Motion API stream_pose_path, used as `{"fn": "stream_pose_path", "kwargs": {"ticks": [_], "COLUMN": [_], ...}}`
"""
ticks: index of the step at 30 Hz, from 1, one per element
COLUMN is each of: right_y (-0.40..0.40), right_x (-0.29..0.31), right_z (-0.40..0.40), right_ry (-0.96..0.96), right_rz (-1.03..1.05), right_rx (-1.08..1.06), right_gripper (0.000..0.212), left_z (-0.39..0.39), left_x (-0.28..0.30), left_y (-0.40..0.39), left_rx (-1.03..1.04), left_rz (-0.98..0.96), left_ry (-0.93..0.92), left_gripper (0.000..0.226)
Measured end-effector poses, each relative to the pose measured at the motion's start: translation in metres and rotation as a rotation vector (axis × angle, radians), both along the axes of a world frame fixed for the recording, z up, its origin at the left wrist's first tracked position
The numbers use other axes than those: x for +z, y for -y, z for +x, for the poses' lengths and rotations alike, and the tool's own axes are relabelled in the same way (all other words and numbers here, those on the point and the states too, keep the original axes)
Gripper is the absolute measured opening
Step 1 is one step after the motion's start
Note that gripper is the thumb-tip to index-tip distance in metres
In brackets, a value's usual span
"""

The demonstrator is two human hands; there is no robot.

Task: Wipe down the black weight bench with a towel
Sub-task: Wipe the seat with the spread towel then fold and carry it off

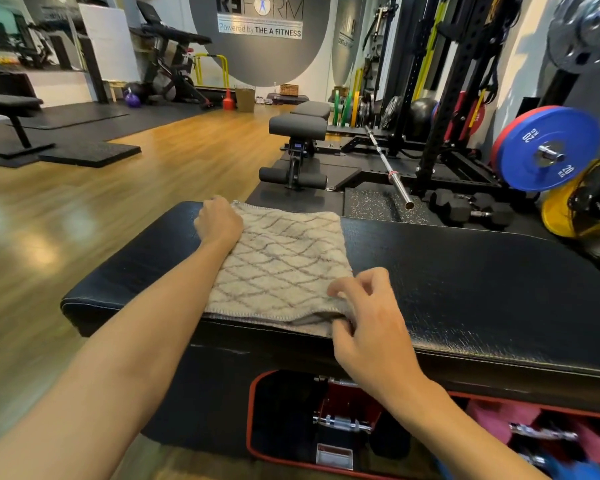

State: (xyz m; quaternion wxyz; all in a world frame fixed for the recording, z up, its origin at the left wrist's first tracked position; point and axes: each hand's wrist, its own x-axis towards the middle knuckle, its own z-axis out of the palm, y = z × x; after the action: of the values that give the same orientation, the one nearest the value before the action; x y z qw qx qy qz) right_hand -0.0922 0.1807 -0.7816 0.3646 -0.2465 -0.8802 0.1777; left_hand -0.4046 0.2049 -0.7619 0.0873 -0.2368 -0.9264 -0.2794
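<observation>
The single head-worn wide-angle camera is looking forward and down from close above the black weight bench — both forearms are reaching in from the bottom edge — while the gym floor is stretching away beyond, edges bending.

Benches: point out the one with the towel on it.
The wide black bench nearest the camera, under both hands; the towel lies on its top. The grey adjustable bench and far-left flat bench are bare.
</observation>
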Motion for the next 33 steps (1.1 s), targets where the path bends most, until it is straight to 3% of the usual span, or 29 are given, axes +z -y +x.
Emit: {"fn": "stream_pose_path", "kwargs": {"ticks": [2, 5, 7, 9, 10, 12, 14, 16, 19, 21, 23, 26, 29, 33], "right_y": [-0.006, -0.019, -0.025, -0.028, -0.028, -0.027, -0.025, -0.026, -0.037, -0.043, -0.044, -0.041, -0.035, -0.033], "right_x": [-0.005, -0.007, -0.009, -0.014, -0.016, -0.018, -0.013, -0.006, 0.006, 0.012, 0.012, 0.006, 0.003, 0.003], "right_z": [0.007, 0.020, 0.025, 0.026, 0.025, 0.023, 0.020, 0.019, 0.018, 0.016, 0.014, 0.015, 0.024, 0.037], "right_ry": [0.091, 0.302, 0.430, 0.484, 0.483, 0.416, 0.303, 0.227, 0.385, 0.615, 0.723, 0.575, 0.334, 0.166], "right_rz": [0.079, 0.149, 0.224, 0.315, 0.353, 0.341, 0.187, 0.050, 0.063, 0.061, 0.082, 0.124, 0.026, -0.001], "right_rx": [0.108, 0.258, 0.280, 0.261, 0.255, 0.269, 0.286, 0.304, 0.360, 0.340, 0.322, 0.348, 0.393, 0.380], "right_gripper": [0.028, 0.054, 0.067, 0.067, 0.063, 0.054, 0.048, 0.045, 0.059, 0.086, 0.086, 0.059, 0.038, 0.040], "left_z": [0.001, 0.000, 0.004, 0.018, 0.028, 0.044, 0.050, 0.049, 0.050, 0.050, 0.047, 0.046, 0.058, 0.067], "left_x": [0.002, 0.006, 0.005, 0.003, 0.003, 0.000, -0.008, -0.018, -0.025, -0.019, -0.016, -0.018, -0.011, -0.006], "left_y": [0.004, 0.021, 0.047, 0.083, 0.104, 0.142, 0.167, 0.177, 0.178, 0.179, 0.182, 0.187, 0.199, 0.212], "left_rx": [0.023, -0.003, -0.223, -0.577, -0.751, -0.971, -0.998, -0.989, -1.000, -1.006, -1.001, -0.999, -0.994, -1.065], "left_rz": [0.124, 0.300, 0.331, 0.325, 0.266, -0.031, -0.328, -0.407, -0.363, -0.213, -0.155, -0.146, 0.080, 0.162], "left_ry": [0.071, 0.082, -0.118, -0.218, -0.199, -0.161, -0.213, -0.320, -0.341, -0.120, -0.036, -0.100, 0.023, -0.148], "left_gripper": [0.022, 0.018, 0.014, 0.020, 0.026, 0.052, 0.091, 0.103, 0.084, 0.067, 0.059, 0.053, 0.037, 0.043]}}
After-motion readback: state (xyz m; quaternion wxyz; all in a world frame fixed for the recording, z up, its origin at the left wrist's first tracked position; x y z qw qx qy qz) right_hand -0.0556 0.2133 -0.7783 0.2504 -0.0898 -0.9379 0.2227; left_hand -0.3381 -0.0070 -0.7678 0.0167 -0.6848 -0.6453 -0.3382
